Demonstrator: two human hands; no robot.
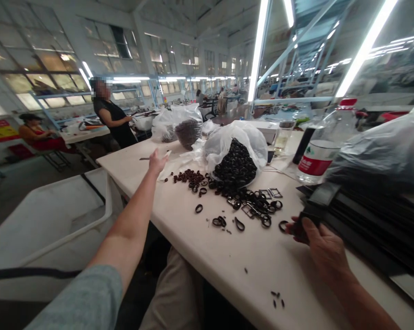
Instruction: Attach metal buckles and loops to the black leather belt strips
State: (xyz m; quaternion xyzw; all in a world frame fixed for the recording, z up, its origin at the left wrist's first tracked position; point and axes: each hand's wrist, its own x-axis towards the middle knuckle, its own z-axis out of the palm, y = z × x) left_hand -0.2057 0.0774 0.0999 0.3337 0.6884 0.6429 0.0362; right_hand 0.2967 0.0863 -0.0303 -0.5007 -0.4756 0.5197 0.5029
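My left hand (157,161) is stretched far out over the white table (200,247), fingers closed round a small flat pale piece, beside a thin dark tool (144,158) lying on the tabletop. My right hand (322,245) rests near the table's right side, closed on the end of a black strap (317,204) with a dark ring at its fingertips. Between the hands lie several loose black rings and metal buckles (251,204), spilling from an open clear bag of black rings (236,160). A small heap of brown rings (189,176) lies closer to my left hand.
A stack of black straps (382,215) lies at the right under a grey plastic bag (385,146). A water bottle (325,146) and a glass jar (283,136) stand behind. More bags of parts (182,123) sit at the far end. People work at the left.
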